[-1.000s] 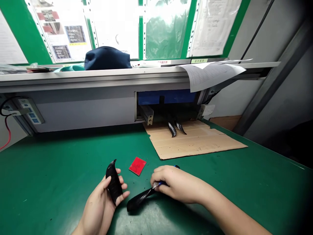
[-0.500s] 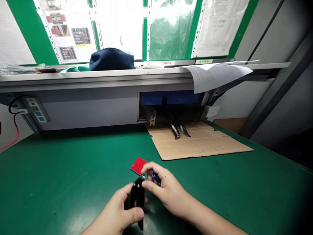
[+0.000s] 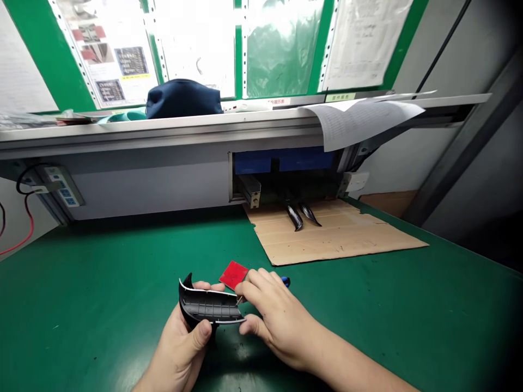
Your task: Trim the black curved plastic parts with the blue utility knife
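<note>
Now my left hand (image 3: 183,343) is gripping the black shell (image 3: 208,306) beside the red card (image 3: 233,274), my right hand (image 3: 273,318) pinching a blue-handled tool (image 3: 285,281) to its rim, likely trimming, which wants steadiness.

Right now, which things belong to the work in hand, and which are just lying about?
In hand: black curved ribbed plastic part, gripped by left hand; blue-handled tool in right hand.
Lying about: red square pad, untouched; brown cardboard sheet; two black striped curved pieces; navy fabric pouch.

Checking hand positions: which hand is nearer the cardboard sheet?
Right. The right hand lies in front of the cardboard sheet; the left hand, holding a black part, sits farther left.
</note>
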Motion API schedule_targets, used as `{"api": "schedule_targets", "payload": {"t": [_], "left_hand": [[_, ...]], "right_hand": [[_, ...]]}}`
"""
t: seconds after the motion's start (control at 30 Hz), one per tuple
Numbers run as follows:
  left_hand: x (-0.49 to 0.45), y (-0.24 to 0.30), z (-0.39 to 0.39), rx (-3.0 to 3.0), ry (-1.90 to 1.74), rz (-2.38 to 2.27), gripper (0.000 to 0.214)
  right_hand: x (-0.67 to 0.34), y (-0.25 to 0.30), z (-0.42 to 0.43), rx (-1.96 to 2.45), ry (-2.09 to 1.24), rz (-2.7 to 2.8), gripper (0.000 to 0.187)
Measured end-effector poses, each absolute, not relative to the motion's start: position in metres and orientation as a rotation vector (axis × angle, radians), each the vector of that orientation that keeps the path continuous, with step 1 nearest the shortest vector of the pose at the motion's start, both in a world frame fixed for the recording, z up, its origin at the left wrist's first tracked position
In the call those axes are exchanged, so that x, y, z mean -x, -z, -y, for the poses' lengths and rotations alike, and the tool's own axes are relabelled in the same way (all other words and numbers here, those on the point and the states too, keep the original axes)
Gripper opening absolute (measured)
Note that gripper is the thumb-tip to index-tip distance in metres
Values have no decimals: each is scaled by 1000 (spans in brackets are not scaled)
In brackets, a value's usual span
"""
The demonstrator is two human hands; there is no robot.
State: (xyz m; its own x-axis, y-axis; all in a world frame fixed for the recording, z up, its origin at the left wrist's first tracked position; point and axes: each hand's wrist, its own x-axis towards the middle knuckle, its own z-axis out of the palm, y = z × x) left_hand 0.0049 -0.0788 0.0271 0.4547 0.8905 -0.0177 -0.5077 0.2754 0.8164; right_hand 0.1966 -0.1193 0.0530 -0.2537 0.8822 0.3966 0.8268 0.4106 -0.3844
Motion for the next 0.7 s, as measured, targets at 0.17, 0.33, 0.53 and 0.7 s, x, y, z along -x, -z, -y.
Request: {"api": "schedule_targets", "payload": {"t": [0.17, 0.33, 0.53, 0.7], "left_hand": [[-4, -29, 81, -878, -1017, -566, 54], [-2, -26, 78, -949, -1027, -536, 49], [5, -16, 71, -1122, -991, -512, 45], [7, -15, 71, -1170, -988, -484, 40]], "right_hand": [[-197, -51, 119, 1498, -47, 2142, 76], [-196, -49, 119, 1557, -28, 2198, 42], [-197, -48, 119, 1582, -12, 2312, 29], [-201, -49, 118, 1488, -116, 2338, 35]]}}
